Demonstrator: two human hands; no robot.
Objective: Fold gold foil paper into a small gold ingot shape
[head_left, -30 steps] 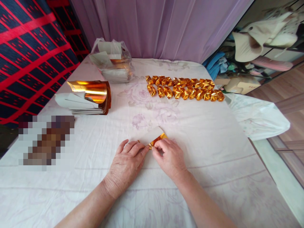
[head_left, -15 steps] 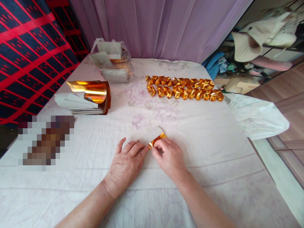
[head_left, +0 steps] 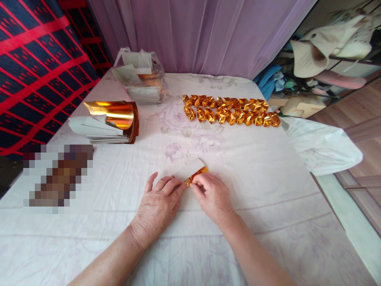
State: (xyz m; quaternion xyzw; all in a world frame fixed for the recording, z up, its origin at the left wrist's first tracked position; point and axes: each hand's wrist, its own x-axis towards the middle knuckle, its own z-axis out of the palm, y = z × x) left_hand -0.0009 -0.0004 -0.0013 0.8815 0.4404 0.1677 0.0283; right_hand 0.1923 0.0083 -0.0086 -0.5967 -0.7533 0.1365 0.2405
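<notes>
A sheet of gold foil paper (head_left: 192, 169), pale on its back, lies partly folded on the cloth in front of me, with a strip of its gold side turned up along the near edge. My left hand (head_left: 162, 202) presses and grips its left part, fingers together on it, one finger sticking out to the side. At the fold, thumb and fingers of my right hand (head_left: 212, 194) pinch the gold strip. The two hands' fingertips almost meet there. Both hands cover portions of the sheet's near side.
Folded gold foil pieces (head_left: 230, 111) stand in two rows at the back right. A curled stack of foil sheets (head_left: 113, 123) is at left, with a clear plastic bag (head_left: 143, 75) of more sheets behind it. A blurred patch hides something at far left. White plastic (head_left: 324, 147) hangs past the right edge.
The gold strip under my right fingertips looks slightly flatter against the sheet. Both hands keep nearly the same place, and everything else is unchanged.
</notes>
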